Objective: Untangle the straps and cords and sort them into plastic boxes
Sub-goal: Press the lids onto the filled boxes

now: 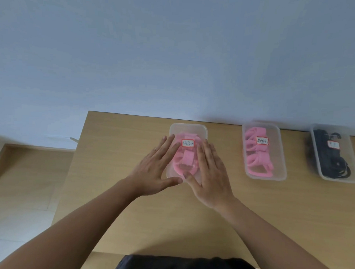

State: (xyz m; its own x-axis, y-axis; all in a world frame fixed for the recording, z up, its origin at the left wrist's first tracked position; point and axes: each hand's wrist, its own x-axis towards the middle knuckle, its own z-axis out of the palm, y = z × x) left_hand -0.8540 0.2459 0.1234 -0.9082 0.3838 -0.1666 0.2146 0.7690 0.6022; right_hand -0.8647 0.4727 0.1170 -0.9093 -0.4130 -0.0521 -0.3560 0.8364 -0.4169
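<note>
Mostly pale blue wall (175,53) across the far half. Beneath it, wooden table (270,218) reaching from the middle to the right edge, with lighter floor (19,199) at the left and a strip of dark clothing (188,265) nearest. Along the table's far edge, three clear plastic boxes set well apart: left box (188,128), middle box (282,158), right box (352,160). Over the left box, both hands laid flat, palms down: left hand (153,169) on its left side, fingers straight and spread; right hand (209,175) on its right side, fingers straight and only slightly parted; thumbs almost meeting at the near end. Grips nothing, pinches nothing, either hand. Between the hands, coiled pink straps (186,160) inside the left box; looped pink straps (258,163) in the middle box; black cords (330,159) in the right box. Atop each, a small white tag: left label (187,143), middle label (262,140), right label (333,144), writing too blurred to read.
</note>
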